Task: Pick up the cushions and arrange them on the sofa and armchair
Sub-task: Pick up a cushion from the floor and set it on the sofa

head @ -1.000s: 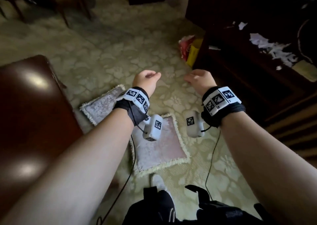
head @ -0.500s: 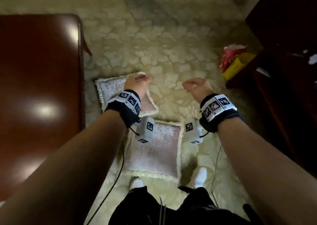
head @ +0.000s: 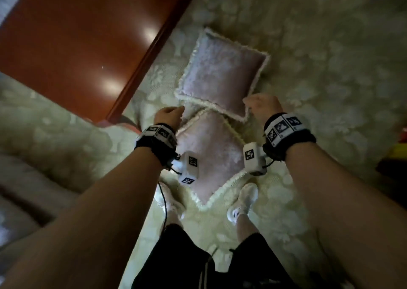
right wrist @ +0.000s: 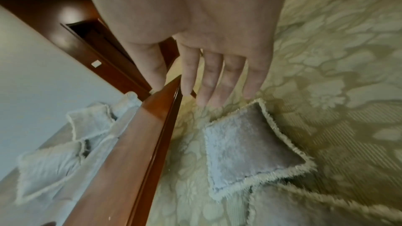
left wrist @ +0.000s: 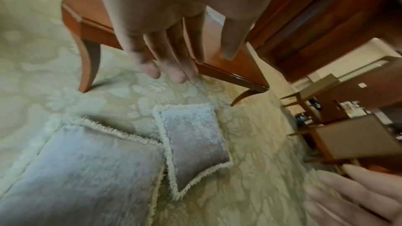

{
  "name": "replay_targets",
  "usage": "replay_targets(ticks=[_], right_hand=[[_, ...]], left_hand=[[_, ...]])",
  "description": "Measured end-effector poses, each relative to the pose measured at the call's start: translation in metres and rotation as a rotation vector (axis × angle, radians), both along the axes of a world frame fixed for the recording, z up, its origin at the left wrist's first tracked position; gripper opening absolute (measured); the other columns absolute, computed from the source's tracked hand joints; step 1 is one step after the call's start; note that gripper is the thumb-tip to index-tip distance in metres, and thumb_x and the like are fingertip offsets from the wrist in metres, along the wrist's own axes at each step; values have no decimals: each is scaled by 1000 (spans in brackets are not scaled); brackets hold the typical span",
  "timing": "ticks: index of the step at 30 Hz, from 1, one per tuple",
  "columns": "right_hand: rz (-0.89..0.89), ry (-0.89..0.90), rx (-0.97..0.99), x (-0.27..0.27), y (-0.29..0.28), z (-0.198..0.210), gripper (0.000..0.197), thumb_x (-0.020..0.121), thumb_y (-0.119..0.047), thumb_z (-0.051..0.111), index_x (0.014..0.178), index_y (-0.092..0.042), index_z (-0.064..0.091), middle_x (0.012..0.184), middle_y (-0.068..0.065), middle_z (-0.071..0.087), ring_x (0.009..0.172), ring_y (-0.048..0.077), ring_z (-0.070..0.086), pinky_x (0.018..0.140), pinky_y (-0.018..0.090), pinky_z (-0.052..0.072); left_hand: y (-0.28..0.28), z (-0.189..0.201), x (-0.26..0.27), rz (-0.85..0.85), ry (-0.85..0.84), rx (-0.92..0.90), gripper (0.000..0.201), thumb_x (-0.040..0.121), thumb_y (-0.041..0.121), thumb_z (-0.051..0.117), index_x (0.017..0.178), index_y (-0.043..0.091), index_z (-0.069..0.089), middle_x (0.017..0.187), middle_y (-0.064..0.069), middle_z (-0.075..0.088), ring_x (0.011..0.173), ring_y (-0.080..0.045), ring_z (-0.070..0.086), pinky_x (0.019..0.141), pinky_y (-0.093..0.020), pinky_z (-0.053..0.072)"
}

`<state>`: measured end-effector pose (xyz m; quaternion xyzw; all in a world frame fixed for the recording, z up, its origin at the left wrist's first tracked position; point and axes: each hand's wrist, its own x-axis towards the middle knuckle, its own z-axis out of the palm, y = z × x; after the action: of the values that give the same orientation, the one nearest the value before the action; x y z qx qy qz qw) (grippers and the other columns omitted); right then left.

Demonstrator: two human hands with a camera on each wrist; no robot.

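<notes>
Head view: left hand (head: 169, 117) and right hand (head: 263, 105) above two overlapping fringed pink cushions on carpet, near cushion (head: 210, 154) below, far cushion (head: 222, 73) beyond. Wrist views: fingers (left wrist: 174, 61) loosely extended, empty, apart from cushions.

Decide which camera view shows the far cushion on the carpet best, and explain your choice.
The head view: the far cushion lies whole and unobstructed beside the table, one corner overlapping the near cushion. The left wrist view shows it smaller, at a slant; the right wrist view shows it whole but blurrier.
</notes>
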<state>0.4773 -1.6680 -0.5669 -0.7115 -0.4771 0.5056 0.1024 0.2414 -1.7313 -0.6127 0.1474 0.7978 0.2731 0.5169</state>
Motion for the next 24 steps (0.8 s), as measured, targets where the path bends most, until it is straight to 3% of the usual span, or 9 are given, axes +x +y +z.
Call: replay_targets(ticks=[2, 4, 9, 12, 14, 17, 19, 21, 24], right_hand=[[82, -15, -35, -7, 2, -29, 35, 94, -27, 59, 88, 6, 67, 96, 31, 64, 93, 42, 58, 50, 23, 33], [182, -65, -52, -14, 2, -59, 41, 85, -37, 53, 69, 0, 58, 77, 24, 55, 79, 36, 50, 55, 26, 35], [119, -62, -120, -11, -8, -160, 36, 92, -23, 63, 95, 12, 66, 94, 25, 66, 99, 43, 64, 85, 46, 50], [128, -140, -166, -9, -17, -224, 33, 94, -22, 61, 72, 2, 62, 78, 22, 62, 81, 39, 59, 76, 40, 46], [155, -193, -196, -6, -25, -270, 43, 96, -25, 58, 58, -11, 44, 60, 9, 44, 60, 29, 44, 65, 34, 35], [204, -278, -221, -5, -35, -330, 48, 96, -31, 56, 57, -14, 34, 59, 5, 33, 56, 24, 32, 54, 33, 25], [168, -303, -255, -4, -41, -365, 40, 95, -33, 58, 63, -17, 40, 65, 3, 39, 61, 22, 38, 59, 30, 33], [140, -292, -280, -6, -47, -397, 25, 95, -33, 61, 90, -9, 60, 90, 11, 59, 81, 29, 56, 77, 34, 43], [136, -301, -274, -10, -49, -440, 52, 95, -33, 62, 140, -9, 50, 139, 11, 56, 124, 33, 55, 93, 37, 45]], left_hand=[[-12, -25, 1, 67, 0, -29, 16, 92, 32, 68, 82, 19, 67, 108, -13, 70, 110, -32, 66, 97, -41, 52], [-21, -53, 1, 102, -19, -52, 15, 90, 35, 69, 79, 24, 66, 109, -13, 71, 110, -32, 67, 96, -41, 50], [-53, -135, -2, 215, -62, -115, 37, 94, 33, 67, 119, 6, 66, 104, -7, 66, 94, -20, 62, 68, -28, 44], [-78, -198, -11, 263, -67, -196, 45, 94, 38, 65, 129, 9, 62, 121, -7, 64, 102, -21, 60, 80, -32, 45], [-94, -235, -18, 276, -42, -250, 54, 92, 45, 66, 134, 11, 60, 131, -8, 62, 111, -26, 60, 95, -40, 49], [-113, -288, -26, 313, -1, -298, 64, 88, 51, 67, 138, 12, 56, 142, -13, 56, 129, -32, 54, 108, -52, 45], [-121, -321, -26, 317, 2, -314, 67, 87, 53, 67, 139, 12, 53, 144, -16, 53, 130, -35, 52, 108, -53, 45], [-126, -353, -22, 314, 1, -334, 72, 86, 56, 66, 141, 12, 50, 147, -15, 51, 131, -36, 51, 108, -53, 45], [-134, -396, -15, 333, 33, -363, 81, 83, 59, 68, 148, 20, 40, 149, -11, 48, 133, -36, 50, 109, -54, 44]])
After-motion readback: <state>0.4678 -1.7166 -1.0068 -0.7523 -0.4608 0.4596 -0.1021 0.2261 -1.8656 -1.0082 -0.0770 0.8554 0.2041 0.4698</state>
